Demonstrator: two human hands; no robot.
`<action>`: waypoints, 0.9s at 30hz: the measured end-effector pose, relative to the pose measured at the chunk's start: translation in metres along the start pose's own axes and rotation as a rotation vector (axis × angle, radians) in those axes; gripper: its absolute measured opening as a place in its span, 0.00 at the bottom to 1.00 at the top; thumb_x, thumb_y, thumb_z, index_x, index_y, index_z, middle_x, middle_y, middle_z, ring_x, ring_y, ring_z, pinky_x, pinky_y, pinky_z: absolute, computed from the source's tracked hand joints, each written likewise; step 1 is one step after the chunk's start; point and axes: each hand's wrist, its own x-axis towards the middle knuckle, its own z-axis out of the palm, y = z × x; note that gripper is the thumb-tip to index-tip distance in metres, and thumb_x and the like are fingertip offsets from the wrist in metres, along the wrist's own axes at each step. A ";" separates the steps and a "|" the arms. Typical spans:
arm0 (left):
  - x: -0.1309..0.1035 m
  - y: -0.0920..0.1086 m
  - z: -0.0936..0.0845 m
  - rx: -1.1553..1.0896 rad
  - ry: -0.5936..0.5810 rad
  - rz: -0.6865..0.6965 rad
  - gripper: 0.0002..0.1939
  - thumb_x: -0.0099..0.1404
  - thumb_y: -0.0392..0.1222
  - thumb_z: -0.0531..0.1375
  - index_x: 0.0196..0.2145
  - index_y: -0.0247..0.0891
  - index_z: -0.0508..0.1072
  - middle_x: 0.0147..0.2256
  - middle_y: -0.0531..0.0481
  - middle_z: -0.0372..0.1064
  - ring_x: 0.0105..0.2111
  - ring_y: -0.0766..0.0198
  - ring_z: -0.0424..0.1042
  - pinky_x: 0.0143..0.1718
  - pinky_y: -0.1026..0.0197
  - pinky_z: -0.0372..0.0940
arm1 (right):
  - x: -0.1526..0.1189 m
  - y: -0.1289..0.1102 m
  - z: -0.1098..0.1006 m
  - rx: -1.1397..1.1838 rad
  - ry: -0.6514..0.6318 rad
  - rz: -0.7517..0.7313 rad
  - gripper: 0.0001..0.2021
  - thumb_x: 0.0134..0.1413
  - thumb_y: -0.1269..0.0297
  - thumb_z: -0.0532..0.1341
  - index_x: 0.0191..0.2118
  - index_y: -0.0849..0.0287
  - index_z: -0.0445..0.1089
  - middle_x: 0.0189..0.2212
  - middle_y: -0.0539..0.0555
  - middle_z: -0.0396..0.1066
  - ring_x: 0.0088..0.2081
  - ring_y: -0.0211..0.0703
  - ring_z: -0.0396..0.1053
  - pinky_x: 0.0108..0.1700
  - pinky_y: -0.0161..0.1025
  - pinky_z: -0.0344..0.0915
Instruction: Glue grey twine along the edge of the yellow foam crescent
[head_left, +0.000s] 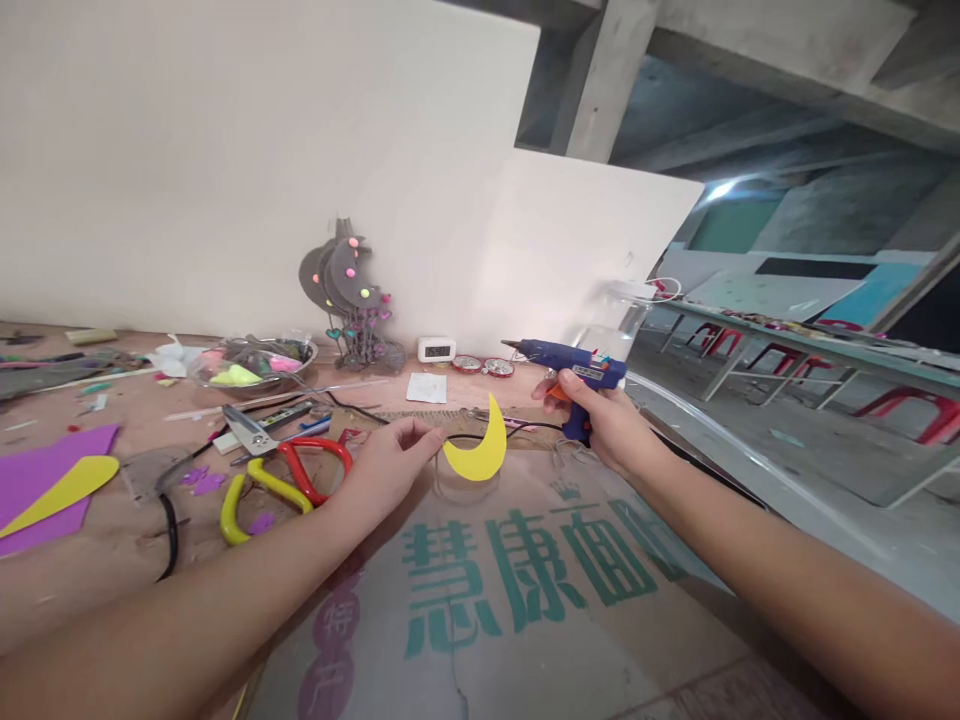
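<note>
My left hand (pixel 397 455) pinches one tip of a yellow crescent moon cutout (pixel 480 455) and holds it over the printed cardboard sheet (pixel 360 650). In my right hand (pixel 596 410) is a blue hot glue gun (pixel 559 356), its nozzle pointing left, above and to the right of the crescent. My fingers are wrapped round its handle by the orange trigger. A black cord runs behind the crescent. Scissors (pixel 262 490) with one red and one yellow handle lie open to the left of my left hand.
Purple sheet (pixel 45 470) with a yellow piece on it lies far left. A bowl (pixel 255 370) of colourful bits, grey moon ornaments (pixel 341 280), a small white digital clock (pixel 436 349) and ribbon rolls (pixel 484 367) stand along the white board. A clear plastic container (pixel 611 325) stands behind the glue gun.
</note>
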 end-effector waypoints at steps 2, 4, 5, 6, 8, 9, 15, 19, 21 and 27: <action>0.001 -0.001 0.001 0.002 -0.003 0.000 0.15 0.55 0.52 0.57 0.26 0.36 0.70 0.24 0.54 0.66 0.26 0.67 0.62 0.27 0.66 0.55 | 0.017 0.000 0.000 -0.099 -0.040 0.021 0.16 0.50 0.51 0.57 0.31 0.61 0.69 0.32 0.55 0.71 0.30 0.37 0.66 0.32 0.32 0.64; 0.002 -0.003 0.001 -0.005 -0.001 -0.007 0.15 0.55 0.52 0.57 0.26 0.36 0.70 0.24 0.54 0.65 0.25 0.67 0.62 0.26 0.67 0.55 | 0.038 0.004 0.005 -0.226 -0.080 0.042 0.18 0.47 0.50 0.60 0.33 0.62 0.70 0.32 0.56 0.72 0.31 0.38 0.67 0.30 0.32 0.64; 0.003 -0.003 0.002 -0.009 -0.001 -0.009 0.15 0.54 0.52 0.57 0.26 0.36 0.70 0.24 0.54 0.65 0.25 0.67 0.61 0.26 0.67 0.54 | 0.049 0.007 0.009 -0.305 -0.101 0.052 0.18 0.46 0.50 0.60 0.34 0.62 0.71 0.31 0.56 0.72 0.30 0.38 0.67 0.29 0.32 0.63; 0.003 -0.004 0.002 -0.013 0.000 -0.008 0.15 0.54 0.52 0.57 0.26 0.36 0.69 0.23 0.54 0.64 0.25 0.67 0.61 0.25 0.67 0.54 | 0.061 0.011 0.014 -0.383 -0.113 0.059 0.19 0.45 0.50 0.61 0.36 0.63 0.71 0.31 0.55 0.72 0.30 0.38 0.67 0.27 0.31 0.62; 0.003 -0.004 0.003 -0.020 -0.001 -0.002 0.15 0.54 0.52 0.57 0.26 0.36 0.69 0.23 0.54 0.64 0.24 0.67 0.61 0.25 0.67 0.54 | 0.081 0.023 0.026 -0.478 -0.167 0.058 0.20 0.46 0.51 0.61 0.38 0.63 0.71 0.33 0.55 0.73 0.30 0.39 0.67 0.27 0.32 0.62; 0.003 -0.004 0.003 -0.024 -0.004 0.000 0.15 0.54 0.52 0.57 0.26 0.36 0.70 0.23 0.54 0.64 0.24 0.67 0.61 0.25 0.67 0.54 | 0.089 0.029 0.032 -0.491 -0.183 0.060 0.19 0.46 0.53 0.60 0.39 0.63 0.71 0.33 0.55 0.73 0.31 0.39 0.68 0.29 0.32 0.63; 0.003 -0.002 0.003 -0.014 -0.017 -0.003 0.16 0.55 0.53 0.57 0.26 0.36 0.69 0.23 0.55 0.65 0.25 0.67 0.61 0.26 0.67 0.55 | 0.105 0.064 0.056 -0.580 -0.242 0.101 0.15 0.42 0.57 0.64 0.33 0.65 0.72 0.28 0.55 0.74 0.29 0.41 0.68 0.31 0.34 0.64; 0.003 -0.001 0.003 -0.019 -0.011 -0.004 0.16 0.54 0.53 0.57 0.26 0.36 0.70 0.23 0.54 0.65 0.25 0.67 0.62 0.27 0.66 0.55 | 0.101 0.065 0.050 -0.614 -0.286 0.072 0.16 0.42 0.57 0.64 0.35 0.64 0.71 0.30 0.54 0.74 0.30 0.41 0.69 0.33 0.35 0.64; 0.004 -0.001 0.003 -0.033 0.004 -0.008 0.15 0.53 0.52 0.58 0.25 0.35 0.70 0.23 0.53 0.66 0.24 0.67 0.62 0.26 0.66 0.55 | 0.096 0.061 0.040 -0.633 -0.283 0.048 0.14 0.44 0.57 0.63 0.34 0.63 0.71 0.30 0.53 0.74 0.31 0.41 0.69 0.35 0.35 0.64; 0.006 -0.004 0.002 -0.117 0.028 -0.017 0.14 0.52 0.52 0.58 0.24 0.36 0.69 0.22 0.54 0.65 0.23 0.67 0.62 0.25 0.66 0.55 | 0.047 0.037 0.011 -0.708 -0.034 -0.045 0.15 0.57 0.57 0.49 0.38 0.63 0.67 0.34 0.57 0.71 0.37 0.45 0.66 0.40 0.39 0.60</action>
